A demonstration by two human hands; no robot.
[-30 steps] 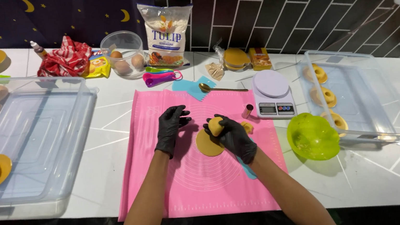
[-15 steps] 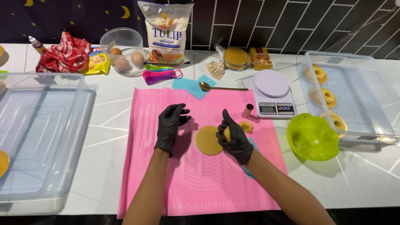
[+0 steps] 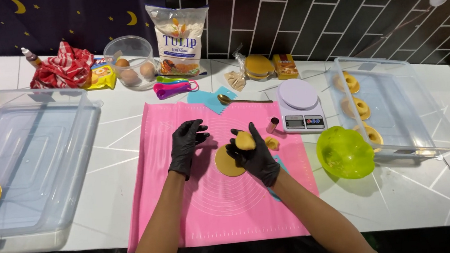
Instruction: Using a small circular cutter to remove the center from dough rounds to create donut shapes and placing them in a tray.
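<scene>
Both my hands wear black gloves over a pink silicone mat (image 3: 216,208). My right hand (image 3: 254,154) grips a small yellow dough ball (image 3: 244,140) between fingers and thumb, held just above a flat round dough disc (image 3: 226,163) lying on the mat. My left hand (image 3: 186,145) hovers to the left of the disc, fingers spread, holding nothing. A small lump of dough (image 3: 272,143) lies on the mat just right of my right hand.
A white kitchen scale (image 3: 300,103), a green bowl (image 3: 345,152) and a clear tray with shaped dough pieces (image 3: 391,101) stand to the right. A large clear tub (image 3: 27,160) sits left. A flour bag (image 3: 178,41), an egg bowl (image 3: 130,61) and measuring spoons (image 3: 175,86) line the back.
My right hand lowered toward the disc and then lifted again with the dough ball showing in its fingers. My left hand stayed by the disc's left side.
</scene>
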